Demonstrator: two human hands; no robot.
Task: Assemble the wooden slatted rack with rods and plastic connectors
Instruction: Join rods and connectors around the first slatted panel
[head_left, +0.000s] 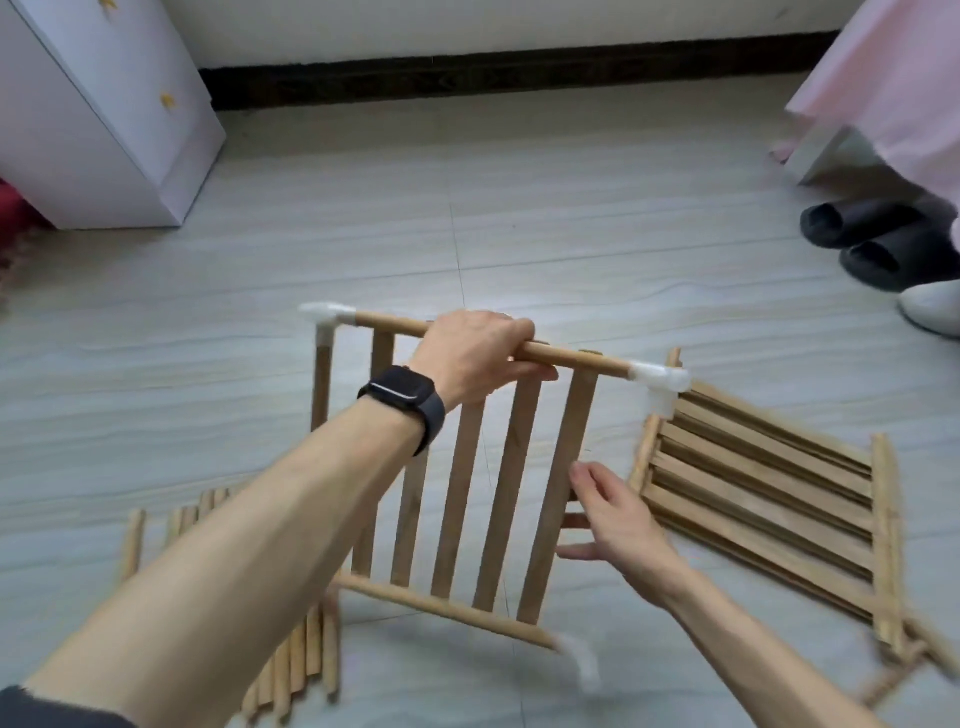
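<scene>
L hand (478, 353): grips top rod (395, 325) of upright panel (510, 493). R hand (618, 519): fingers straight, beside rt slat (563, 467). White connectors (657, 376) on rod ends. Loose rods (317, 654) on floor (571, 234).

Matt pale wooden slats (524, 488), white plastic connectors (658, 382).

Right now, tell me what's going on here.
A person is mid-assembly on the floor. The left grip holds the top rod of a slatted panel held up on edge, with a white connector at each end of that rod. The right grip is open beside the panel's right edge; whether it touches is unclear. More panels lie flat on the right, loose rods on the left.
</scene>
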